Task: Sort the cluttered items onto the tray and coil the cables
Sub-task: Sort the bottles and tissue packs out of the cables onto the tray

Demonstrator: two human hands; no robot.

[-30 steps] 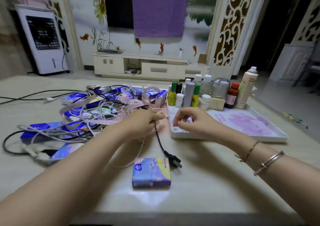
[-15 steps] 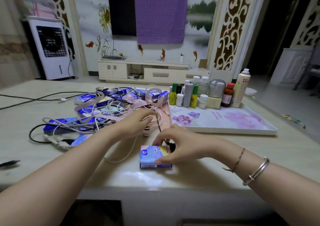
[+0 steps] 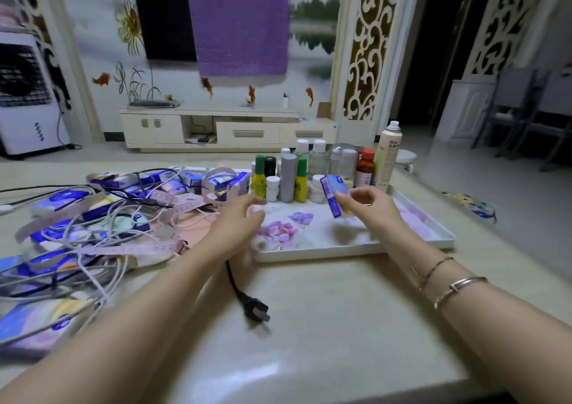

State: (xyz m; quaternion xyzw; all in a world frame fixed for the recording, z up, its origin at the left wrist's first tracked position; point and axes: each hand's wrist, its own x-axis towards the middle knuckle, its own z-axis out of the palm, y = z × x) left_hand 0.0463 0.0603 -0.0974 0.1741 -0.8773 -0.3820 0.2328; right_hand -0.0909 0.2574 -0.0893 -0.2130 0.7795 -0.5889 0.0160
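Tissue pack (image 3: 335,194) is hanging tilted above the tray (image 3: 356,247), in front of the bottles (image 3: 288,177), pinched at its lower end by the right hand (image 3: 366,207). The left hand (image 3: 238,221) is hovering at the tray's left edge, fingers loosely spread and blurred, holding nothing. Behind it, cables (image 3: 93,233) and more packs are lying tangled, cut off at the frame's left.

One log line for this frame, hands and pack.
right hand: holds tissue pack above tray | left hand: open, empty | plug: on table
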